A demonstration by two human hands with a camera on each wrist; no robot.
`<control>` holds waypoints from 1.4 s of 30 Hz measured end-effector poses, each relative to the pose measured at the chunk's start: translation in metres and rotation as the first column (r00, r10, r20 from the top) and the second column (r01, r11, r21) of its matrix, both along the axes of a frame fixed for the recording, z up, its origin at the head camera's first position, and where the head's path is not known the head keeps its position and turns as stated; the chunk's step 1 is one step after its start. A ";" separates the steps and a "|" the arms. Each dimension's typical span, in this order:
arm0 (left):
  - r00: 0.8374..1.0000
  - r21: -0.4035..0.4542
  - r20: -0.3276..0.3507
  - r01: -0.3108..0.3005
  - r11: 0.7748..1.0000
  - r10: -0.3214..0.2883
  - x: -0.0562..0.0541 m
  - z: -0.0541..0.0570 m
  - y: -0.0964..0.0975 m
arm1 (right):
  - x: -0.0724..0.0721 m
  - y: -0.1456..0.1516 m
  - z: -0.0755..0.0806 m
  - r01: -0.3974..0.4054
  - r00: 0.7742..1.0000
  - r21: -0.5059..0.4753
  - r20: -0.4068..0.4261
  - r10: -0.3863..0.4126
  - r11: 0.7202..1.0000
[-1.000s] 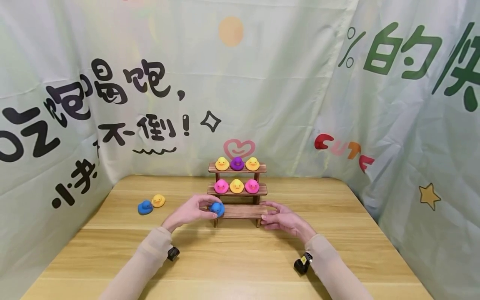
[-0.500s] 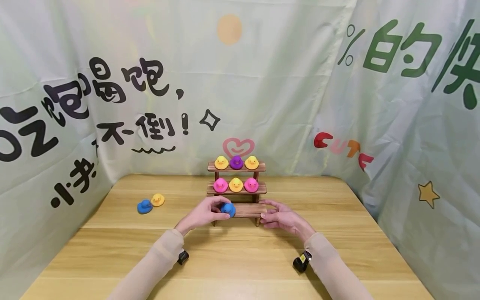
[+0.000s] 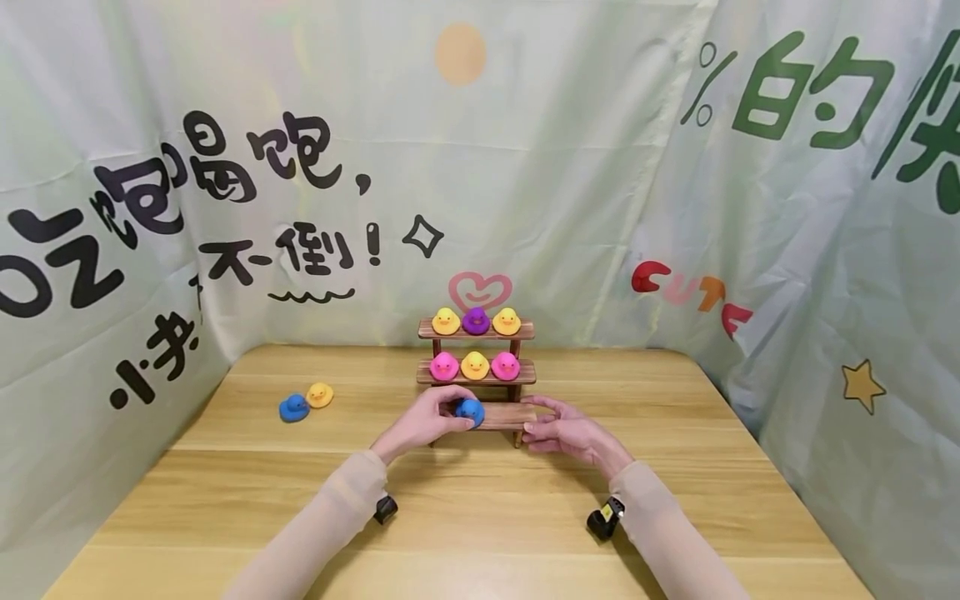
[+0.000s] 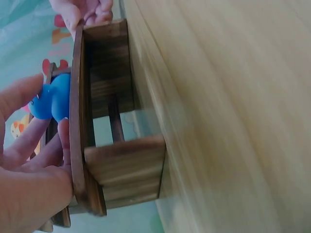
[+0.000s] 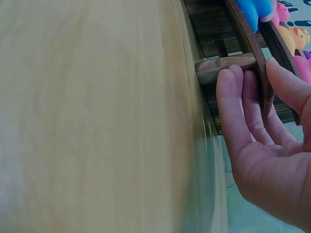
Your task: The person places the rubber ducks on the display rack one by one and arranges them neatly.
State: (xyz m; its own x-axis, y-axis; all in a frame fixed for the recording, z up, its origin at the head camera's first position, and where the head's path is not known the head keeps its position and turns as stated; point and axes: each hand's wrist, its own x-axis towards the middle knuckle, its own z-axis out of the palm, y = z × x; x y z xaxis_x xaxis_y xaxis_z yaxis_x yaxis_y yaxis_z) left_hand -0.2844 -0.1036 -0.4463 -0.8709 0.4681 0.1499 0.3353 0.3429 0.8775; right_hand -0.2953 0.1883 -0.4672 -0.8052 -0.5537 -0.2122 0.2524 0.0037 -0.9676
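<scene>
A small blue rubber duck is at the lowest tier of a three-tier wooden display stand. My left hand holds this duck between thumb and fingers, as the left wrist view also shows with the blue duck close against the board. At the stand's right end, my right hand grips the lowest board, thumb over it and fingers below near the leg in the right wrist view. The middle tier carries a yellow duck between two pink ones; on top, a purple duck sits between two yellow ones.
On the wooden table, left of the stand, another blue duck and a yellow duck lie side by side. A printed cloth backdrop surrounds the table's back and sides.
My left hand has moved rightward along the lowest board with the blue duck, from its left end to near its middle. My right hand has stayed at the stand's right end.
</scene>
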 end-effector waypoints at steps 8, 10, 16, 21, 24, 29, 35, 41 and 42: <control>0.999 -0.011 0.001 -0.036 0.999 0.036 0.000 -0.002 0.012 | -0.001 0.001 -0.001 0.003 1.000 0.006 -0.006 -0.003 1.000; 0.998 -0.022 -0.016 -0.054 0.998 0.054 0.001 -0.002 0.016 | -0.001 0.001 -0.002 0.002 1.000 0.009 -0.005 -0.002 1.000; 0.993 -0.049 -0.042 -0.114 0.992 0.112 0.004 -0.003 0.029 | 0.000 0.000 -0.003 0.005 1.000 -0.003 -0.002 -0.005 1.000; 0.991 -0.036 -0.024 -0.132 0.991 0.131 0.005 -0.004 0.036 | 0.002 0.000 -0.002 0.003 1.000 -0.009 0.006 -0.003 1.000; 0.990 -0.030 -0.030 -0.136 0.990 0.136 0.004 -0.004 0.038 | 0.002 0.000 -0.002 0.005 1.000 -0.013 0.008 -0.005 1.000; 0.988 -0.047 -0.040 -0.153 0.987 0.151 0.004 -0.004 0.041 | 0.000 0.000 -0.002 0.003 1.000 -0.015 0.003 -0.003 1.000; 0.987 -0.038 -0.052 -0.151 0.988 0.149 0.005 -0.006 0.046 | 0.002 0.001 -0.002 0.018 1.000 -0.014 0.014 -0.017 1.000; 0.988 -0.012 -0.070 -0.141 0.990 0.140 0.004 -0.007 0.051 | 0.002 0.000 -0.003 0.005 1.000 -0.013 0.010 -0.005 1.000; 0.988 -0.007 -0.079 -0.135 0.991 0.134 0.003 -0.007 0.052 | 0.002 0.000 -0.003 0.007 1.000 -0.013 0.006 -0.007 1.000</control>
State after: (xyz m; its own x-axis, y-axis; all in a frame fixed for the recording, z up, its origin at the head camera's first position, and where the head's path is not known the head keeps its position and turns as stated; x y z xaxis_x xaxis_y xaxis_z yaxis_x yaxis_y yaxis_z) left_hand -0.2809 -0.0515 -0.4530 -0.9118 0.3498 0.2151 0.3531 0.4004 0.8456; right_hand -0.2934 0.1887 -0.4702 -0.8077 -0.5511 -0.2096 0.2579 -0.0106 -0.9661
